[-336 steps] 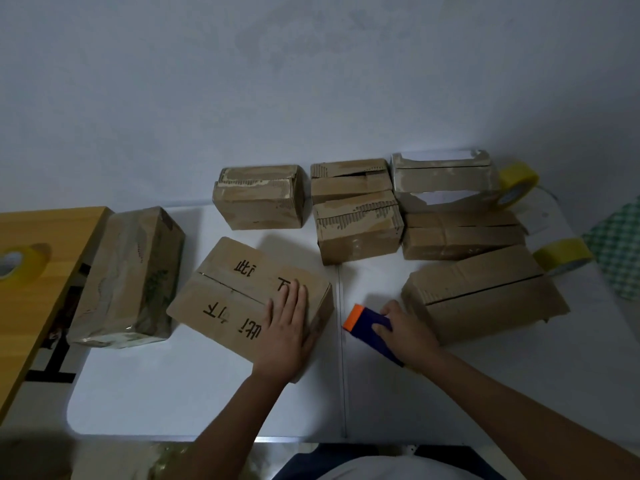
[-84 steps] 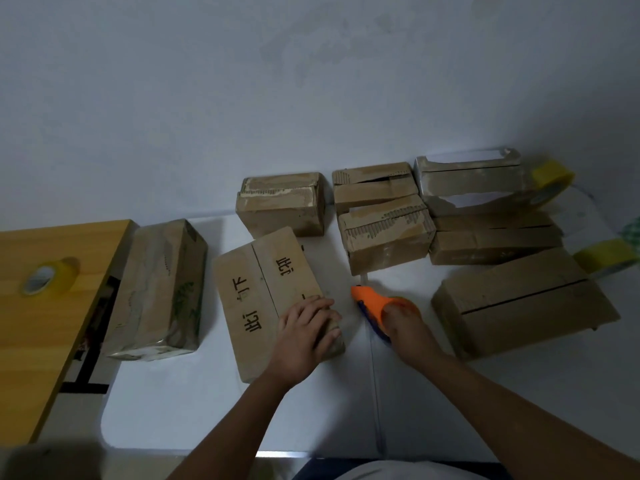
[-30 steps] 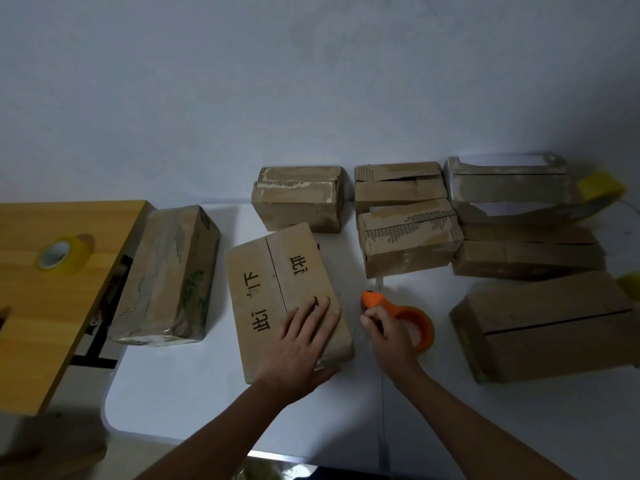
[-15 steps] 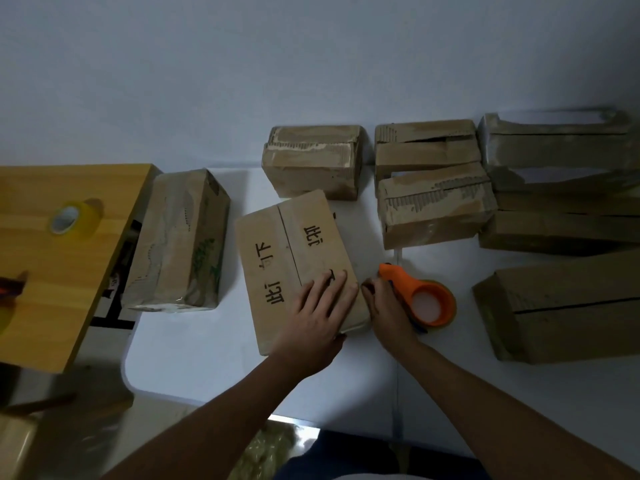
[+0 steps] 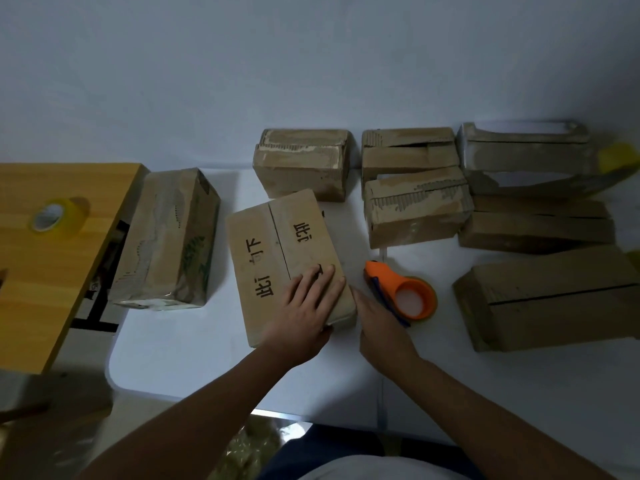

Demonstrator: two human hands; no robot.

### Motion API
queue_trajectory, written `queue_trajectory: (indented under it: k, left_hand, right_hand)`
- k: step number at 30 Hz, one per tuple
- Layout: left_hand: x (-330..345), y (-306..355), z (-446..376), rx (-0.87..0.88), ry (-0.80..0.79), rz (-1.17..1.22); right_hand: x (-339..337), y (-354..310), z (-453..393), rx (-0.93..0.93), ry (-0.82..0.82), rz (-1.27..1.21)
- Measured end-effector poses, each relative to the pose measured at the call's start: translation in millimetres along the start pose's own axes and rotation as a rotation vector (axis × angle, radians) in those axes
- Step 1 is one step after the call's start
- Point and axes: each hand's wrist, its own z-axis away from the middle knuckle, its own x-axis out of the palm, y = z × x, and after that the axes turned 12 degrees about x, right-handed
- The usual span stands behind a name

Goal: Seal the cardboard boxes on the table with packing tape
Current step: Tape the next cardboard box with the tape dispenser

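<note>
Now the right hand (image 5: 377, 323) has let go of the orange tape dispenser (image 5: 403, 292), which lies on the bench (image 5: 519, 393) just beyond its loosely spread fingers; taping has not yet begun. Left hand (image 5: 308, 306), fingers flat and apart, presses the lettered cardboard box (image 5: 277, 251) beneath its palm, the unsealed seam just to its left.

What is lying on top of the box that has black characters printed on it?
Only the left hand lies flat on the printed box, near its front right corner. The hand covers part of the lid, so any print or tape there is hidden.
</note>
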Motion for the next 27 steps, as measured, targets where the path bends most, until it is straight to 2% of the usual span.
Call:
queue_trajectory:
  k: [2, 6, 9, 12, 17, 21, 24, 25, 27]
  left_hand:
    - [-2, 1, 0, 0.002, -0.006, 0.004]
    - [-2, 2, 2, 0.024, 0.014, 0.008]
    - [-4, 2, 0, 0.102, 0.048, -0.009]
    - [-6, 2, -7, 0.213, 0.022, -0.040]
    - [-3, -2, -9, 0.227, 0.012, -0.053]
    - [-6, -5, -10, 0.248, -0.023, -0.017]
    - [-24, -7, -9, 0.252, 0.105, 0.201]
    - [-34, -9, -6, 0.192, 0.187, 0.335]
    - [-47, -15, 7, -0.047, 0.384, 0.520]
  right_hand:
    - [-11, -2, -11, -0.007, -0.076, 0.035]
    - [-36, 2, -7, -0.005, -0.242, -0.058]
    - [-52, 13, 2, 0.050, -0.297, 0.052]
    - [-62, 9, 0, 0.040, -0.213, 0.202]
    - [-62, -2, -10, -0.050, -0.143, 0.503]
    - [-60, -6, -9, -0.034, -0.116, 0.553]
    - [-61, -5, 1, -0.006, -0.111, 0.487]
    - [-62, -8, 4, -0.011, -0.086, 0.454]
    - [-65, -19, 9, -0.060, -0.018, 0.421]
